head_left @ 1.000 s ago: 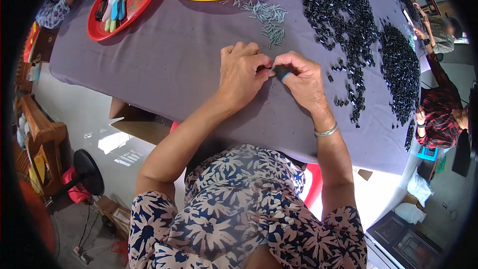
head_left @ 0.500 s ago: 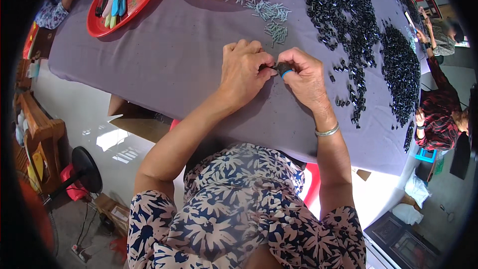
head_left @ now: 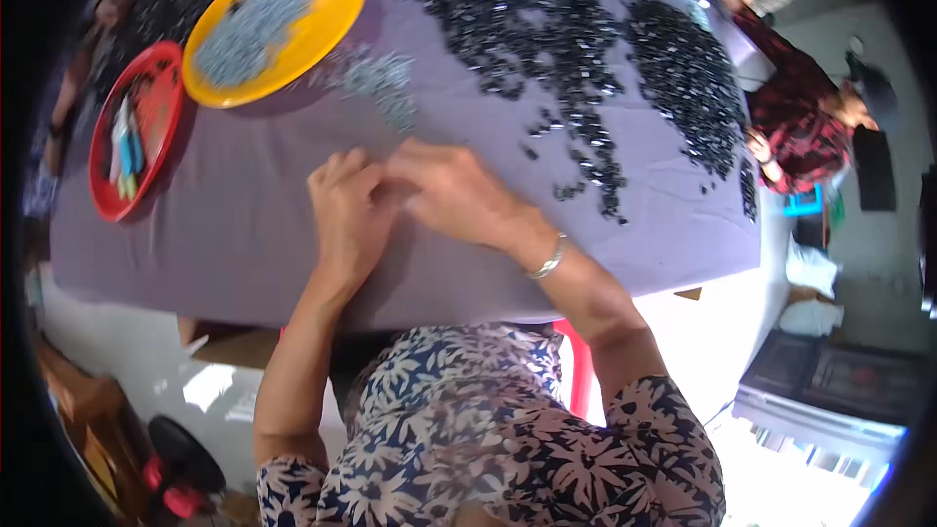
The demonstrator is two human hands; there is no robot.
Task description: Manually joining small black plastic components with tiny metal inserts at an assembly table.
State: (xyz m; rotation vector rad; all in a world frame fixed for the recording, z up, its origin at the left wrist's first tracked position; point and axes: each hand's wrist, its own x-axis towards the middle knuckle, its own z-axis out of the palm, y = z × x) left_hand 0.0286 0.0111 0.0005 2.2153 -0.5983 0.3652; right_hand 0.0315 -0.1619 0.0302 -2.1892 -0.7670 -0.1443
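A desk draped in a purple cloth carries everything. A yellow plate of small grey parts lies on it. Left of the yellow plate sits a red plate; just right of it a loose grey scatter; farther right, wide heaps of small black parts.

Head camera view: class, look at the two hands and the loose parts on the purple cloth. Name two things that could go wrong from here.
1. The black parts lie in loose heaps reaching toward the table edge; a sweep of the right hand could push some off.
2. The left hand and right hand are pressed together, hiding whatever is between them, so a small piece might slip unseen among the grey parts.
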